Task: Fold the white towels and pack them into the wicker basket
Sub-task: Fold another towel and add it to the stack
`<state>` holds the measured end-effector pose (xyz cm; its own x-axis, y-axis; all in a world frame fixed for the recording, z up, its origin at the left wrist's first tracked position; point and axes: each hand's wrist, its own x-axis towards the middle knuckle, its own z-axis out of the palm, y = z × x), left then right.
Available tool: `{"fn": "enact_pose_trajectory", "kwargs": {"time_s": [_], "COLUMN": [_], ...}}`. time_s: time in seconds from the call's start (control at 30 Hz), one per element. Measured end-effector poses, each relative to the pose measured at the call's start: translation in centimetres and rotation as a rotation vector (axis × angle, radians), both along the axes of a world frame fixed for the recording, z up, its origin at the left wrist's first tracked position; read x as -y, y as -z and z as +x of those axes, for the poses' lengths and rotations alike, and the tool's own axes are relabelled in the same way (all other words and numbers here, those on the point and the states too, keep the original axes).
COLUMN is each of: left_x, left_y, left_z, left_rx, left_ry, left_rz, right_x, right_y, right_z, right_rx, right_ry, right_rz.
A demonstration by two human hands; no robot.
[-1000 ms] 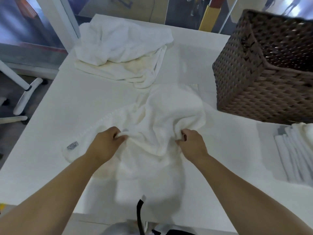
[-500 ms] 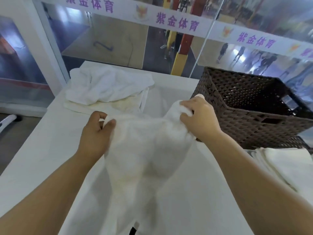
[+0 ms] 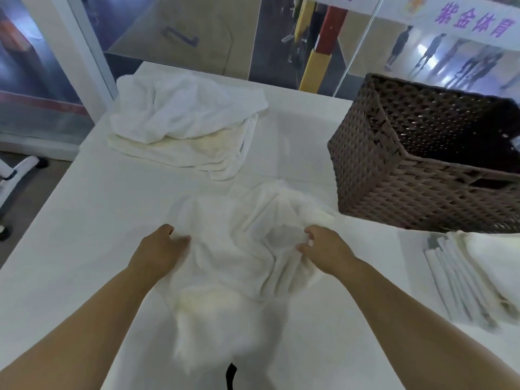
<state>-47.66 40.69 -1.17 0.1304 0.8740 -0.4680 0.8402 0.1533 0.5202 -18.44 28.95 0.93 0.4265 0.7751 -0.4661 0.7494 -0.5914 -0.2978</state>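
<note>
Head view: white table [image 3: 84, 220], glass partition [image 3: 183, 29].

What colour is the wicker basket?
Dark brown, with a woven weave; the wicker basket shows only in the head view.

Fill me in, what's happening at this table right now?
A person is working on a crumpled white towel lying on the table. The left hand and right hand each grip it at one side. It isn't folded yet. More unfolded towels lie behind, a folded stack sits at right, and the wicker basket shows no towels inside.
</note>
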Motion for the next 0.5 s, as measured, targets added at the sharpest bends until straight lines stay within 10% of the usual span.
{"fn": "enact_pose_trajectory", "kwargs": {"time_s": [0.5], "left_x": [-0.1], "left_y": [1.2], "left_z": [-0.3], "left_rx": [-0.066], "left_ry": [-0.032], "left_rz": [0.126], "right_x": [-4.6], "right_y": [3.1], "right_z": [0.9], "right_rx": [-0.087], "right_ry": [0.012], "right_rz": [-0.073]}}
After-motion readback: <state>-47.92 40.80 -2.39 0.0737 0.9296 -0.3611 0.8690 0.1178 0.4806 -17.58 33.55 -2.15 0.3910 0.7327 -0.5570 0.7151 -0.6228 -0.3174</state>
